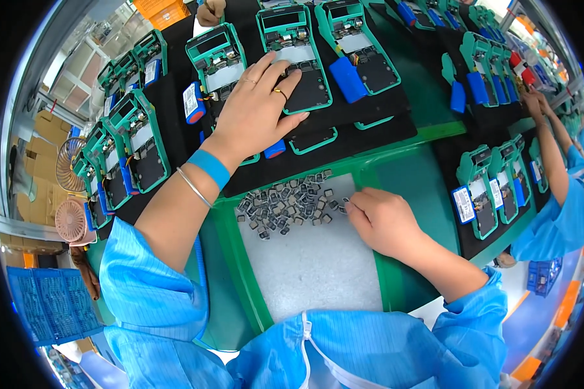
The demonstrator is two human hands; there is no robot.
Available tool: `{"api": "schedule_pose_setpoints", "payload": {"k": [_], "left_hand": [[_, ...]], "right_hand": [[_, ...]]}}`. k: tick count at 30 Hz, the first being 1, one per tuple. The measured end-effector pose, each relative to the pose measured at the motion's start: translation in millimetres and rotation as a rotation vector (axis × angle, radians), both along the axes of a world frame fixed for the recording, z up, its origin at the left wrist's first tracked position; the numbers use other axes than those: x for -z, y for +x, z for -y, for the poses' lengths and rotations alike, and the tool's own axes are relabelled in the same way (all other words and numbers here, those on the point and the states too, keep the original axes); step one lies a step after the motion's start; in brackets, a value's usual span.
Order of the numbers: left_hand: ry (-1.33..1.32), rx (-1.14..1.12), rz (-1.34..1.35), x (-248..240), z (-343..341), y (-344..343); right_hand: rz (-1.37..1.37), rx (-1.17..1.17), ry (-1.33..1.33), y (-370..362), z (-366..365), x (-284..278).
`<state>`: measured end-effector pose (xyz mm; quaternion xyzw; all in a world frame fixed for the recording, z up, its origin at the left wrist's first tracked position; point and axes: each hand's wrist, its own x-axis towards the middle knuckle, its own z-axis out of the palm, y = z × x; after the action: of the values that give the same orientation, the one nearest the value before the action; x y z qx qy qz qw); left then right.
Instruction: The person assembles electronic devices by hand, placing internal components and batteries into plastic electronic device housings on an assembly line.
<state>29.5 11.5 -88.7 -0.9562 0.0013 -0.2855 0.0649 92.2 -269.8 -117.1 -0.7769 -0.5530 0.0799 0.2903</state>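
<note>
My left hand (256,107) lies palm down with its fingers apart over a green handheld device housing (308,87), near the gap to the housing (222,78) on its left. Both housings lie open, with circuit parts showing inside. My right hand (386,223) is closed in a pinch at the right side of a heap of small square grey-and-black parts (285,204). One such small part (346,201) shows at its thumb and fingertips. The heap is spread over the far end of a pale grey sheet (311,275).
Another open housing (368,68) with a blue battery pack (348,80) lies at the right on the black mat (396,117). More housings (139,142) stand in rows at the left. At far right are a co-worker's arms (551,136). A pink fan (73,220) stands at left.
</note>
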Motion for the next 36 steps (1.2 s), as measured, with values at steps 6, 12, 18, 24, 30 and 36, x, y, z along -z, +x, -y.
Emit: {"api": "schedule_pose_setpoints", "payload": {"k": [6, 12, 18, 24, 30, 36], "left_hand": [[-0.015, 0.005, 0.010, 2.9, 1.3, 1.5], [-0.028, -0.005, 0.014, 4.3, 0.2, -0.4], [-0.055, 0.014, 0.034, -5.7, 10.1, 3.3], [-0.058, 0.116, 0.017, -12.5, 59.0, 40.5], [-0.013, -0.042, 0.014, 4.3, 84.1, 86.2], [0.093, -0.005, 0.079, 10.2, 66.1, 93.2]], "right_hand": [[-0.140, 0.058, -0.185, 20.7, -2.6, -10.5], [0.089, -0.023, -0.582, 27.1, -10.3, -24.3], [0.254, -0.199, 0.033, 40.5, 3.5, -4.0], [0.577, -0.279, -0.285, 16.7, -15.4, -16.7], [0.565, -0.317, -0.567, 5.3, -31.5, -34.5], [0.450, -0.164, -0.148, 82.5, -36.3, -111.4]]}}
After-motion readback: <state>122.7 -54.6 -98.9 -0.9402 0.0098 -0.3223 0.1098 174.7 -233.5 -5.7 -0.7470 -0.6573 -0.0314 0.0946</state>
